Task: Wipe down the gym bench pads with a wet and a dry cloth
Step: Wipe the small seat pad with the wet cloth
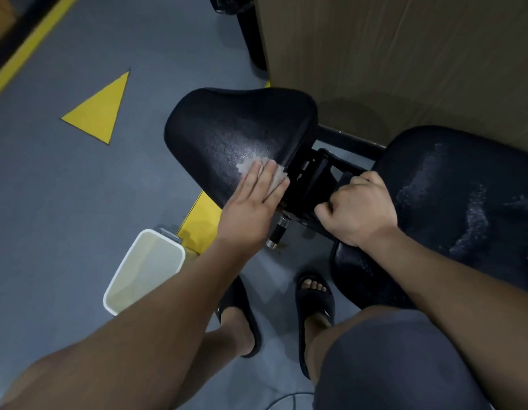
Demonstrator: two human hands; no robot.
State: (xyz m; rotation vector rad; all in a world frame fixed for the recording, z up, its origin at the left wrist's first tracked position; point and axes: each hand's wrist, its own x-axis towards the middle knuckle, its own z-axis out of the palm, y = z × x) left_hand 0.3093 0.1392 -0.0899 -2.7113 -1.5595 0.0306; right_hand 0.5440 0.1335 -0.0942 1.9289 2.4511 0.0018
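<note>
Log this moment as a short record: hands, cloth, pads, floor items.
left hand: flat, pressing the cloth onto the small pad
right hand: curled over the edge of the long pad
cloth: whitish, mostly hidden under the left hand
small pad: wet sheen round the cloth
long pad: pale streaks
white container: on the floor, open top

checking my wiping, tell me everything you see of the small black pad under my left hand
The small pad is black, with a pebbled vinyl-like skin and rounded corners, wider at its far end. It looks tilted and sits on a black bracket at its right edge. A wet sheen shows near that edge, where the left hand presses a pale cloth flat with straight fingers.
</note>
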